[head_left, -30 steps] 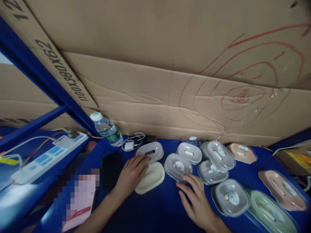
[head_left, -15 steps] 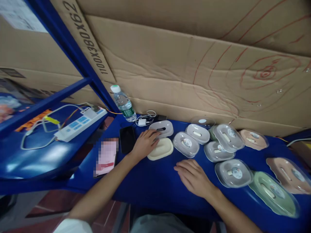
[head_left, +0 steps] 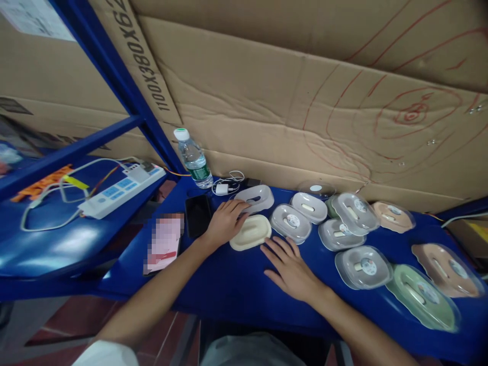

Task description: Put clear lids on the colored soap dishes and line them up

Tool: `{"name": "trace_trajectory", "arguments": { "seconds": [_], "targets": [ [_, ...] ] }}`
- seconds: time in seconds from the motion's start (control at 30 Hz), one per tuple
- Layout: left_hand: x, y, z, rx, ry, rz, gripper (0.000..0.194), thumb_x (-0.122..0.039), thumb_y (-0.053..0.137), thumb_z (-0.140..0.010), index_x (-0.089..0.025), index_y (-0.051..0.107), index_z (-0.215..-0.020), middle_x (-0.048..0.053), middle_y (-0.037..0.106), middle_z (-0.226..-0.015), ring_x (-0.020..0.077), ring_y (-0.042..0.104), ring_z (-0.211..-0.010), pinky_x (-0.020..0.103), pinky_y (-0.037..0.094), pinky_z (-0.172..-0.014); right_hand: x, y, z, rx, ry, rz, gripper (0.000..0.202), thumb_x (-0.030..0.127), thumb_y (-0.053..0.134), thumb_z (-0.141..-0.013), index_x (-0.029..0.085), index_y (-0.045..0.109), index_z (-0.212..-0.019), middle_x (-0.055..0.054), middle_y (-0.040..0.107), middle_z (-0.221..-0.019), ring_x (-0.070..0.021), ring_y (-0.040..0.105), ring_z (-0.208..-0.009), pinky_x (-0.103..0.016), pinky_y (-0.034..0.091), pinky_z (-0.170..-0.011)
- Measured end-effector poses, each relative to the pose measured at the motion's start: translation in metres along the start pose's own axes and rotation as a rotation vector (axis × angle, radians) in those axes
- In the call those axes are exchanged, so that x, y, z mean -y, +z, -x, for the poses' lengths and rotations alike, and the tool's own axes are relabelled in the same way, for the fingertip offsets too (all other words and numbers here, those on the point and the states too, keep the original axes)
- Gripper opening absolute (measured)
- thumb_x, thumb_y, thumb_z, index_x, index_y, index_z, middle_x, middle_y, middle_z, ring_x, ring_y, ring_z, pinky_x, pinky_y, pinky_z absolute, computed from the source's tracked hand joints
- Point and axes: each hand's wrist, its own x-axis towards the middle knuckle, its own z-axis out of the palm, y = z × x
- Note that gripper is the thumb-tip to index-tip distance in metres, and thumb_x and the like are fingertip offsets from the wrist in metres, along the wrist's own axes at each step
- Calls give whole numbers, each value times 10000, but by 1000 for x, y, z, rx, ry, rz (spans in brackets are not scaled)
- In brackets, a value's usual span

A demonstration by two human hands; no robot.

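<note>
Nearest me, across the blue worktop (head_left: pixel 229 292), the person's right hand (head_left: pixel 292 270) lies with its grip spread and holding nothing, fingertips by the near right edge of a cream oval dish (head_left: pixel 250 234); whether they touch it, I can't tell. Over on the near right sits a green dish under a clear cover (head_left: pixel 423 300), a peach one (head_left: pixel 448 270) just beyond it and a covered grey dish (head_left: pixel 364 267) to its left. On the left is a pink, partly pixelated slab (head_left: pixel 163 244). The cream dish lies a little left of centre, and the left hand (head_left: pixel 227 223) reaches past its left side, fingers stretched onto a slotted grey oval tray (head_left: pixel 264 203) just behind. That grip is extended, but I can't see whether it pinches anything. A black phone (head_left: pixel 198 216) lies to its left. Farther back, more covered dishes (head_left: pixel 292 223) cluster on the right, while a white charger (head_left: pixel 221 189) and a water bottle (head_left: pixel 193 162) stand left, before the red-ringed cardboard (head_left: pixel 305 101).
</note>
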Motion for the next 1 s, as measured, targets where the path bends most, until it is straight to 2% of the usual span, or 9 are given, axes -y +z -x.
{"name": "trace_trajectory", "arguments": {
  "seconds": [0.13, 0.23, 0.33, 0.43, 0.57, 0.67, 0.8, 0.9, 1.0],
  "targets": [
    [-9, -9, 0, -116, 45, -15, 247, -303, 583, -1093, -196, 713, -1273, 111, 790, -1185, 279, 734, -1156, 432, 543, -1004, 1, -8, 2, -68, -64, -22, 433, 298, 610, -1091, 217, 617, -1516, -119, 748, -1296, -274, 658, -1226, -522, 475, -1155],
    [-13, -12, -1, -151, 42, -16, 229, -315, 603, -1081, -203, 719, -1244, 109, 796, -1154, 277, 738, -1126, 442, 532, -1001, 2, -13, 4, -135, -151, -71, 255, 214, 589, -1094, 199, 713, -1315, -60, 742, -1022, -209, 667, -995, -403, 517, -953],
    [-17, -16, -5, -122, 60, 7, 226, -330, 622, -1057, -208, 732, -1212, 105, 799, -1139, 267, 742, -1076, 455, 536, -1002, 2, -15, 8, -189, -175, -96, 168, 226, 612, -1089, 224, 744, -1193, -20, 692, -894, -177, 639, -862, -349, 511, -837],
    [-29, -27, -2, -60, 114, 27, 212, -318, 634, -1031, -224, 751, -1180, 86, 804, -1108, 251, 743, -1050, 456, 545, -1007, -2, -14, 12, -336, -117, -130, 211, 252, 621, -1080, 250, 721, -1266, -39, 697, -975, -185, 678, -911, -354, 554, -867],
    [-63, -45, 30, 58, 179, 4, 259, -292, 624, -1046, -273, 752, -1270, 69, 804, -1143, 245, 737, -1142, 466, 541, -1085, -11, -17, 20, -542, 57, -45, 406, 301, 658, -1057, 267, 633, -1461, -139, 681, -1328, -283, 676, -1266, -456, 570, -1054],
    [-90, -46, 65, 118, 241, -26, 252, -254, 609, -1065, -274, 747, -1275, 61, 807, -1192, 227, 741, -1141, 463, 533, -1118, -18, -26, 21, -369, 41, 13, 478, 384, 647, -1073, 282, 595, -1537, -155, 627, -1535, -331, 582, -1450, -527, 482, -1184],
    [-105, -35, 94, 62, 242, -50, 202, -197, 617, -1072, -222, 742, -1228, 60, 812, -1159, 216, 749, -1095, 450, 535, -1094, -21, -30, 14, -84, -101, -22, 441, 410, 616, -1102, 257, 628, -1515, -115, 668, -1549, -278, 572, -1488, -519, 394, -1260],
    [-106, -29, 100, 41, 178, -30, 197, -189, 639, -1073, -206, 733, -1245, 60, 806, -1152, 210, 749, -1090, 439, 528, -1105, -20, -23, 10, -65, -164, -35, 402, 420, 655, -1088, 218, 680, -1435, -109, 713, -1494, -251, 616, -1441, -496, 409, -1249],
    [-107, -29, 108, 75, 178, -24, 226, -198, 663, -1071, -196, 723, -1288, 67, 800, -1200, 223, 745, -1128, 450, 524, -1127, -18, -17, 12, -93, -204, 53, 318, 312, 642, -1098, 214, 701, -1395, -93, 734, -1463, -248, 634, -1409, -485, 422, -1229]
  ]
}}
